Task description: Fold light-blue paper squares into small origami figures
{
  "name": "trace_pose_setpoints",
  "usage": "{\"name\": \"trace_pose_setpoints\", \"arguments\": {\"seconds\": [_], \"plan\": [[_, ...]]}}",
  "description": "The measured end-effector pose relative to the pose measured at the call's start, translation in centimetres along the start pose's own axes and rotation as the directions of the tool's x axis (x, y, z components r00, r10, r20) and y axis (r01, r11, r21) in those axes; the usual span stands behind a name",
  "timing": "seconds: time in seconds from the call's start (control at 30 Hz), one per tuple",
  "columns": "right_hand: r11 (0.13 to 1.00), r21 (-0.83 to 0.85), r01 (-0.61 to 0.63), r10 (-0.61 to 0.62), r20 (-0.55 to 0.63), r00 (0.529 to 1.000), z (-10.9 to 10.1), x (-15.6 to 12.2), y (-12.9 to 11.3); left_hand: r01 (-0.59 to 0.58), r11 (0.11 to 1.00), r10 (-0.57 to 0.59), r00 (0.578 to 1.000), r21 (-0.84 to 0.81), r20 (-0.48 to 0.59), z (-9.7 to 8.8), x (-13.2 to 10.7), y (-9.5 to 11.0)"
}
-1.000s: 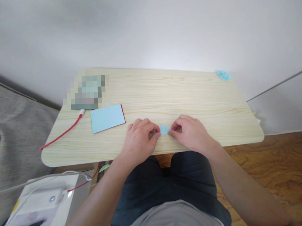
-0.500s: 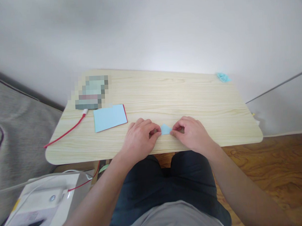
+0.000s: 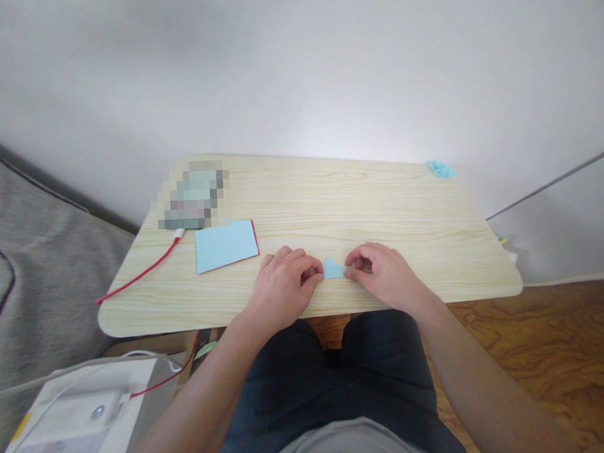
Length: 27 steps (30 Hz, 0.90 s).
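Right hand (image 3: 384, 273), fingertips (image 3: 350, 274) now slightly parted

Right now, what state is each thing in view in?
Small blue paper: peaked outline, on the table; folds unclear.
Left hand: curled, tips at the paper's left end; grip unclear.
Right hand: curled, tips by the paper's right corner; grip unclear.
Paper stack: flat, light blue on top.
Pixelated device: lying flat, details unreadable.
Red cable: appears plugged into the device.
Far blue piece: crumpled or folded, unclear.
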State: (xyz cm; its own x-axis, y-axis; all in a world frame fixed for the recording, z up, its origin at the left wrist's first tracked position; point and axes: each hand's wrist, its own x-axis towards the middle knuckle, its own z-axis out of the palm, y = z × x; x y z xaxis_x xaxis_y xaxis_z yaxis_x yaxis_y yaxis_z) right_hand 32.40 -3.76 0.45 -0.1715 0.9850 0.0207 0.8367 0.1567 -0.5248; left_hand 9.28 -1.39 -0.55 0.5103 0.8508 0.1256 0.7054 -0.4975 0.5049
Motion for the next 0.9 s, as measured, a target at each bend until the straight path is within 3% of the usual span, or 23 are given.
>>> {"name": "trace_pose_setpoints", "arguments": {"seconds": [0.3, 0.9], "plan": [[0.999, 0.035, 0.042, -0.042, -0.004, 0.999, 0.2, -0.3, 0.7, -0.015, 1.0, 0.014, 1.0, -0.02, -0.01, 0.0, -0.1, 0.0], [0.998, 0.002, 0.061, -0.06, -0.16, 0.985, 1.5, -1.5, 0.4, -0.158, 0.987, 0.158, 0.985, 0.007, -0.064, -0.2, -1.0, -1.3]]}}
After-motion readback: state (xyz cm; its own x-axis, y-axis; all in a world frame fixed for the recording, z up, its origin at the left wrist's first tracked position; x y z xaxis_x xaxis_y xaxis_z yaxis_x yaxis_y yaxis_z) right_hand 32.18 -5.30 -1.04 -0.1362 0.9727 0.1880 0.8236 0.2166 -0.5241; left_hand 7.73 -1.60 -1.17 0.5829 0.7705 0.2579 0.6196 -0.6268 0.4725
